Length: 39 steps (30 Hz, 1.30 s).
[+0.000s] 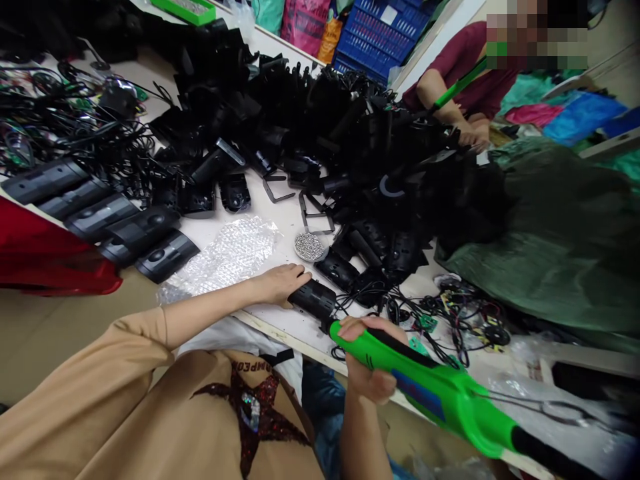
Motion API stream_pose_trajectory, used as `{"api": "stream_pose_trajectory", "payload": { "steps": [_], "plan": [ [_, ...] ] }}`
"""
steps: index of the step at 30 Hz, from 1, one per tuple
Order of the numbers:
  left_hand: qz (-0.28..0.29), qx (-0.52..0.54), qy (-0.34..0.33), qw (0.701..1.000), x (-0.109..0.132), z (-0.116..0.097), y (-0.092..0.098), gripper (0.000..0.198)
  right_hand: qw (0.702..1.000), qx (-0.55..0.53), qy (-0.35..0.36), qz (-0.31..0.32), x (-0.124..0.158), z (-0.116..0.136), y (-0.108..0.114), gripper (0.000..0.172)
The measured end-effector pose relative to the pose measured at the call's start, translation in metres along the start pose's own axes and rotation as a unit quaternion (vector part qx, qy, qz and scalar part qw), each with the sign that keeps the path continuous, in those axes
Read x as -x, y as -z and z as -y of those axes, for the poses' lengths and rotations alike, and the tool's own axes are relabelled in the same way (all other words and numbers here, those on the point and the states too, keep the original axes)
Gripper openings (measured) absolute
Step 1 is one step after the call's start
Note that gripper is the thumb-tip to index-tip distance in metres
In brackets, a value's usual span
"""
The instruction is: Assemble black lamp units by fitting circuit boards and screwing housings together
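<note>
My left hand (280,283) is closed around the end of a black camera housing (316,299) that lies at the near edge of the white table (280,230). My right hand (367,357) grips a green electric screwdriver (440,393). The screwdriver's tip points at the housing's right end. A small round dish of silver screws (309,246) sits just behind the housing. A sheet of bubble wrap (225,257) lies to the left of my left hand.
A big heap of black housings and brackets (320,127) fills the table's middle. Finished housings (120,230) line the left edge. Tangled cables and circuit boards (450,317) lie at right. Another person in a maroon shirt (465,63) works opposite. Blue crates (380,30) stand behind.
</note>
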<state>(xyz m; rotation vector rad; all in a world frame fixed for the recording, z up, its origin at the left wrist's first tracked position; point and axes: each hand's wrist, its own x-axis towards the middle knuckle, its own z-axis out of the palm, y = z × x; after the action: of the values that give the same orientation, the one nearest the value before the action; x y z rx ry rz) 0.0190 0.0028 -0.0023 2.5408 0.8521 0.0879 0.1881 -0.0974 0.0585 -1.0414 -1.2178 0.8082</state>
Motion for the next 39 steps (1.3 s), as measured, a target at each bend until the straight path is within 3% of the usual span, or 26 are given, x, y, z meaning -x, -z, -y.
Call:
{"api": "stream_pose_trajectory", "payload": {
  "steps": [4, 10, 17, 25, 30, 35, 39],
  "plan": [
    [0.016, -0.014, 0.011, 1.0, 0.0, -0.002, 0.0, 0.06, 0.999, -0.022, 0.032, 0.027, 0.004, -0.005, -0.005, 0.045],
    [0.042, -0.018, 0.02, 0.999, -0.002, -0.004, 0.003, 0.063, 0.996, -0.022, 0.084, -0.035, 0.001, 0.013, -0.002, 0.058],
    [0.04, -0.018, 0.013, 0.999, -0.003, -0.004, 0.003, 0.055, 0.996, -0.032, 0.061, -0.063, -0.002, 0.016, -0.001, 0.058],
    [0.02, -0.016, -0.003, 1.0, -0.001, -0.004, -0.005, 0.055, 0.998, -0.051, 0.045, 0.0, -0.009, 0.0, -0.007, 0.049],
    [0.043, -0.015, 0.002, 0.999, -0.001, -0.006, -0.001, 0.057, 0.999, -0.001, -0.003, 0.035, -0.011, 0.0, -0.006, 0.051],
    [0.07, -0.005, 0.035, 0.997, 0.001, -0.009, 0.002, 0.069, 0.999, -0.036, -0.03, -0.014, -0.011, -0.003, -0.005, 0.056],
    [0.067, -0.016, 0.038, 0.997, 0.005, -0.011, -0.002, 0.079, 0.997, -0.011, 0.017, -0.078, -0.004, -0.009, -0.007, 0.054]
  ]
}}
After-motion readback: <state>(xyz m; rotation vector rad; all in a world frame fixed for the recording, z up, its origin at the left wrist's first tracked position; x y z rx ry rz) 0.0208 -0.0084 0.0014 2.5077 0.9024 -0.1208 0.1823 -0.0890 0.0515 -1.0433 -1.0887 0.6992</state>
